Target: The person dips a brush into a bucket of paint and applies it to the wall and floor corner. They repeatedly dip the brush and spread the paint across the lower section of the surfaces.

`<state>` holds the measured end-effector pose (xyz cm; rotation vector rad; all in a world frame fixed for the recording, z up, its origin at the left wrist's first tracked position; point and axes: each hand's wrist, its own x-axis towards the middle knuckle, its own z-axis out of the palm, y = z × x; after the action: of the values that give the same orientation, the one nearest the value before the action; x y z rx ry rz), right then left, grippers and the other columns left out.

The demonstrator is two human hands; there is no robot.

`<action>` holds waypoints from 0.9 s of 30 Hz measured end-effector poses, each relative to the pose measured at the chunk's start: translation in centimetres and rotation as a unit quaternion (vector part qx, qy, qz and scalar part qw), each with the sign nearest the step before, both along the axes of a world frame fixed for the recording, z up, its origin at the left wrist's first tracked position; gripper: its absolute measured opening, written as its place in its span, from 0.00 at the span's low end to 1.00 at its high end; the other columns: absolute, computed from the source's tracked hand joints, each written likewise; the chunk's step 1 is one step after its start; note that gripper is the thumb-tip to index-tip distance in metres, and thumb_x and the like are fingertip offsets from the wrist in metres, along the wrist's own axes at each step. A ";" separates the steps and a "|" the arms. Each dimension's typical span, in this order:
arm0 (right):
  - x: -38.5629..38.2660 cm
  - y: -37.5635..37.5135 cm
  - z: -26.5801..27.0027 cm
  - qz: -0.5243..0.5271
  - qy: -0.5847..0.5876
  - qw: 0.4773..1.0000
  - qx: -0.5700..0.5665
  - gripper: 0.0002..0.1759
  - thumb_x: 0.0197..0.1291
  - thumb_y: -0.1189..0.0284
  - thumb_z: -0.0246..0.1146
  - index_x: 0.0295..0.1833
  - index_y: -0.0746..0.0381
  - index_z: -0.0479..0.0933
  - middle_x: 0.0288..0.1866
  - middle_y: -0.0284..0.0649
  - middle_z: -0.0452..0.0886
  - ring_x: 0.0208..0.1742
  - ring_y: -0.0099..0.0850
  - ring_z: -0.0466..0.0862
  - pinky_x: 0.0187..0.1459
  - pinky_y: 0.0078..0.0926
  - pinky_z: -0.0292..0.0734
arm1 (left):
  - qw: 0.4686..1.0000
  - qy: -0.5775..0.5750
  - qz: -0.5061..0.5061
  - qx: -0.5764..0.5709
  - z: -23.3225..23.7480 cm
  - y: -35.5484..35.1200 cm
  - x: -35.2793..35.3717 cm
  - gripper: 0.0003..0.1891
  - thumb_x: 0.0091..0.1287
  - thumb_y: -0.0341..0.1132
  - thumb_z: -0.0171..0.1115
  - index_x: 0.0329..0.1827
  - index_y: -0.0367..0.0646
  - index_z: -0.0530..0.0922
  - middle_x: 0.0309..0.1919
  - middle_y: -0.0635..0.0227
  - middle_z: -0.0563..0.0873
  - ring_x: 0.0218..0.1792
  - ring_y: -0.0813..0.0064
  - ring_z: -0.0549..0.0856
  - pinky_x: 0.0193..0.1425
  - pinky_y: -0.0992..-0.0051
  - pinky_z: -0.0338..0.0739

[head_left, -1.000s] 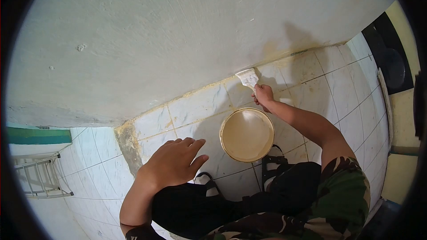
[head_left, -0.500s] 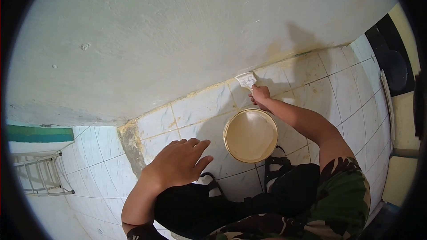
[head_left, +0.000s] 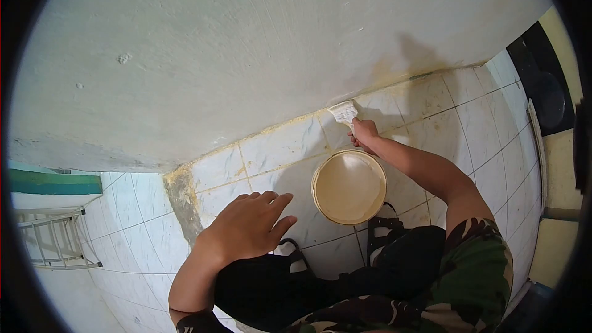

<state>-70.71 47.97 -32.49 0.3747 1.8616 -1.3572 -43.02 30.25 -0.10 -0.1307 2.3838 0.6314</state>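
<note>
A paintbrush [head_left: 343, 111] with a broad, pale-coated head is gripped by its handle in my right hand [head_left: 364, 133]. Its bristle end meets the foot of the grey-white wall [head_left: 234, 49], where the wall joins the tiles. Just below that hand, a round bucket [head_left: 313, 196] stands on the floor with cream-coloured paint [head_left: 348, 186] inside. My left hand [head_left: 250, 225] hangs over my knee, fingers stretched out and thumb apart, holding nothing. It is to the left of the bucket, not touching it.
White marbled tiles [head_left: 280, 148] with yellowish stains run along the wall. A rough bare cement patch [head_left: 182, 200] lies by the wall's left corner. At far left is a metal ladder [head_left: 58, 240]. My sandalled foot [head_left: 382, 228] is close to the bucket.
Almost nothing differs. The brush, wall and bucket sit a few pixels to the right in view; both hands keep the same pose.
</note>
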 end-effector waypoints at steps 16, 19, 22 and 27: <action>0.1 0.2 6.5 -0.063 -0.025 0.991 -0.112 0.16 0.74 0.64 0.54 0.44 0.68 0.75 0.30 0.43 0.79 0.18 0.26 0.70 0.17 0.28 0.65 | 0.999 0.036 -0.004 0.020 -0.8 -0.2 0.3 0.27 0.82 0.49 0.50 0.72 0.35 0.74 0.55 0.47 0.86 0.58 0.47 0.84 0.67 0.58 0.76; 0.0 3.1 7.6 -0.024 0.008 0.987 -0.162 0.16 0.74 0.64 0.54 0.44 0.68 0.76 0.33 0.45 0.80 0.20 0.26 0.72 0.19 0.28 0.67 | 1.000 -0.012 0.006 -0.002 -0.1 0.0 -0.1 0.26 0.83 0.48 0.51 0.75 0.40 0.73 0.63 0.53 0.85 0.64 0.52 0.83 0.74 0.59 0.73; -0.4 4.7 7.1 -0.010 0.036 0.987 -0.159 0.17 0.75 0.64 0.53 0.44 0.68 0.76 0.31 0.44 0.80 0.20 0.27 0.73 0.19 0.28 0.67 | 1.000 -0.020 0.011 -0.001 0.3 0.1 -0.2 0.26 0.83 0.48 0.51 0.75 0.40 0.73 0.63 0.53 0.85 0.64 0.52 0.83 0.74 0.60 0.73; -2.3 4.8 1.7 -0.009 0.062 0.998 -0.018 0.15 0.74 0.64 0.54 0.44 0.67 0.75 0.30 0.42 0.79 0.18 0.26 0.71 0.16 0.27 0.64 | 1.000 -0.025 0.012 -0.009 0.3 0.5 -0.6 0.27 0.82 0.49 0.51 0.75 0.41 0.73 0.63 0.54 0.85 0.64 0.52 0.83 0.74 0.60 0.73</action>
<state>-72.97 52.72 -30.78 0.2957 1.9359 -1.4519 -43.60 30.75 0.23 -0.1819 2.3423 0.6118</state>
